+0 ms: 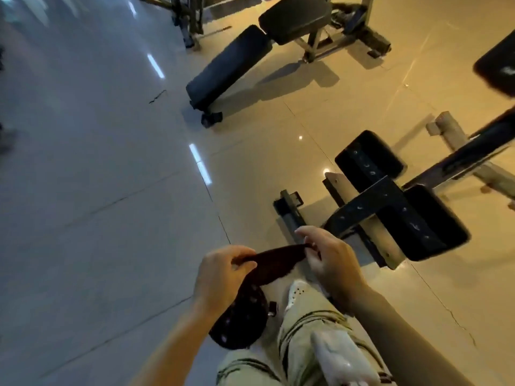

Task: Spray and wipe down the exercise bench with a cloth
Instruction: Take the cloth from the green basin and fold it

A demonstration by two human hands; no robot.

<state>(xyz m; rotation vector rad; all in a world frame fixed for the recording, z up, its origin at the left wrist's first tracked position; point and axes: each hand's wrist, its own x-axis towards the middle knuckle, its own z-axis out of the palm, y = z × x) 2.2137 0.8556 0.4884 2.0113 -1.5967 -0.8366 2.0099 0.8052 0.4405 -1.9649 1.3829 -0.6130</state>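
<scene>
I hold a dark cloth (269, 263) with pale spots stretched between both hands, above my legs. My left hand (223, 274) pinches its left end, and the rest of the cloth hangs below that hand. My right hand (331, 263) pinches the right corner between thumb and fingers. Just ahead to the right stands the exercise bench (390, 199), with black padded rollers (434, 227) on a dark metal frame. A whitish translucent object (342, 355) sits against my right thigh; what it is cannot be told.
A second bench (231, 71) with a long black pad and raised seat stands farther ahead on the tiled floor (111, 190). Another black pad (498, 68) shows at the right edge. My white shoe (296, 293) and pale trousers are below the hands.
</scene>
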